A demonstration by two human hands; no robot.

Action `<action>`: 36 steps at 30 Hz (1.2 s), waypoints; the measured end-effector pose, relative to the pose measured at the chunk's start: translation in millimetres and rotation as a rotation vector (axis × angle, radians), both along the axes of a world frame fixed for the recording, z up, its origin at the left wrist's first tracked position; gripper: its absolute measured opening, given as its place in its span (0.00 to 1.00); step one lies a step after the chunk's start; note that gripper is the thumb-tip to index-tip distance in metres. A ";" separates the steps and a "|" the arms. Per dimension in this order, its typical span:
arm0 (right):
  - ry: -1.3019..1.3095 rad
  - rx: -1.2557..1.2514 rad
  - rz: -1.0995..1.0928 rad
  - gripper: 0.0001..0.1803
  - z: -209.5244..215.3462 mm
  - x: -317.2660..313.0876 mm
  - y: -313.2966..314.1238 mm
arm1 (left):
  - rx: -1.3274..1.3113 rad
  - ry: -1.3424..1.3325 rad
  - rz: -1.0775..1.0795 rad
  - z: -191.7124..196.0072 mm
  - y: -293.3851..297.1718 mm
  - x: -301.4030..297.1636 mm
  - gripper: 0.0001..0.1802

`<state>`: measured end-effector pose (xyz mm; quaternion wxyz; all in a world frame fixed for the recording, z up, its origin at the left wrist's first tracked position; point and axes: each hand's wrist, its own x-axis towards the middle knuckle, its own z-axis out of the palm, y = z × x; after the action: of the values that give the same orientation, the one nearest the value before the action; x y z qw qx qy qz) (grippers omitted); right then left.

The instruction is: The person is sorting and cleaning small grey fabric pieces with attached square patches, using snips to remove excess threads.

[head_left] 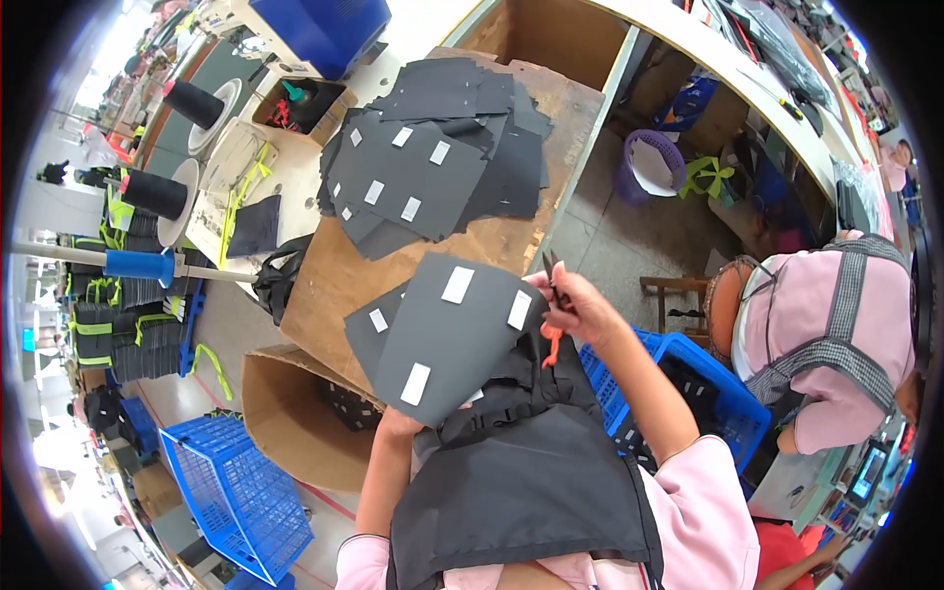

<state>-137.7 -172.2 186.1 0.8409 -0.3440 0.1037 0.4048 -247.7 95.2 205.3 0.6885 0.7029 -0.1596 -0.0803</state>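
A dark grey fabric panel (447, 339) with white rectangular patches is held up over my lap, near the wooden board's front edge. My left hand (400, 423) grips its lower edge; most of those fingers are hidden behind it. At the panel's upper right edge is my right hand (580, 310), closed around small dark scissors (552, 273) whose tips point up and away. An orange tie (552, 346) hangs from the scissors. Another patched panel (366, 320) shows partly behind the held one. Beyond them, a loose pile of similar panels (433, 182) lies on the wooden board (329, 285).
A sewing machine (320, 34) and black thread cones (192, 103) stand at the far left. An open cardboard box (285, 418) and a blue crate (236, 492) are at left. Another blue basket (733, 423) sits by my right arm. A person in pink (826, 324) sits at right.
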 end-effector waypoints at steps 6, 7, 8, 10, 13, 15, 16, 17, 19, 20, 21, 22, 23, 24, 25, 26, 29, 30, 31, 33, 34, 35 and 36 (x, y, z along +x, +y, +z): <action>-0.604 -0.567 0.429 0.20 55.9 35.3 -3.3 | -0.432 0.891 0.010 -6.1 0.2 -8.2 0.29; -0.604 -0.568 0.430 0.20 58.3 33.2 -2.1 | -0.288 0.992 0.098 6.7 -7.1 -6.3 0.27; -0.510 -0.557 0.398 0.18 62.7 28.2 -0.3 | -0.290 0.991 0.100 0.8 -4.1 -4.9 0.27; -0.425 -0.537 0.382 0.17 60.2 18.7 2.7 | -0.085 0.966 0.077 -1.8 0.1 0.2 0.27; -0.530 -0.468 0.215 0.11 43.9 9.7 0.7 | -0.213 0.931 0.230 5.0 15.1 23.1 0.27; -0.487 -0.552 0.211 0.10 53.9 8.2 8.6 | -0.197 0.808 0.201 7.3 24.2 33.9 0.28; -0.441 -0.642 0.199 0.09 57.2 6.8 11.1 | -0.343 0.769 0.119 7.9 25.9 37.3 0.29; -0.443 -0.639 0.206 0.09 55.1 4.4 12.3 | -0.487 0.725 0.036 8.5 27.1 40.3 0.31; -0.758 -0.650 0.142 0.07 49.0 3.1 14.3 | -0.438 0.654 -0.030 23.7 18.0 55.6 0.33; -0.760 -0.646 0.147 0.07 51.5 2.6 16.6 | -0.387 0.586 -0.096 36.2 9.5 60.6 0.35; -0.752 -0.686 0.153 0.07 57.0 0.5 18.3 | -0.308 0.543 -0.029 50.1 -5.0 64.8 0.30; -0.747 -0.721 0.167 0.07 62.1 -2.5 19.7 | -0.310 0.548 -0.026 54.8 -11.5 64.7 0.30; -0.760 -0.765 0.159 0.08 64.2 -4.7 21.6 | -0.214 0.632 0.010 56.8 -15.7 64.4 0.27; -0.758 -0.764 0.164 0.08 61.9 -7.2 24.5 | -0.117 0.712 0.047 59.3 -20.4 64.5 0.23; -0.853 -0.828 0.044 0.09 57.5 -12.0 27.5 | -0.194 0.742 0.118 61.8 -27.0 62.7 0.14; -0.945 -0.889 -0.079 0.11 54.9 -16.6 29.5 | -0.198 0.746 0.121 59.4 -30.1 60.7 0.14; -1.344 -1.268 -0.427 0.17 55.5 -25.0 35.6 | -0.300 0.711 0.252 56.1 -34.8 54.4 0.09; -1.347 -1.264 -0.421 0.17 57.8 -29.6 36.5 | -0.302 0.711 0.258 56.0 -35.3 53.0 0.09; -1.339 -1.232 -0.394 0.21 63.4 -35.8 36.6 | -0.346 0.735 0.253 56.2 -35.4 51.6 0.10; -1.254 -1.126 -0.275 0.24 80.8 -47.3 37.3 | -0.391 0.759 0.247 57.8 -37.0 49.8 0.11; -1.254 -1.126 -0.273 0.24 79.4 -47.7 37.3 | -0.432 0.779 0.256 59.9 -38.4 49.3 0.12; -1.358 -1.134 -0.232 0.23 77.0 -47.9 36.9 | -0.472 0.799 0.265 62.2 -38.9 48.9 0.13; -1.462 -1.142 -0.188 0.22 75.7 -48.1 35.6 | -0.475 0.799 0.264 63.7 -39.9 48.5 0.13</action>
<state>-185.8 -136.5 261.8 0.4302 -0.8650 -0.2406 -0.0943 -199.2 55.3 269.0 0.8417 0.4545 0.1943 -0.2172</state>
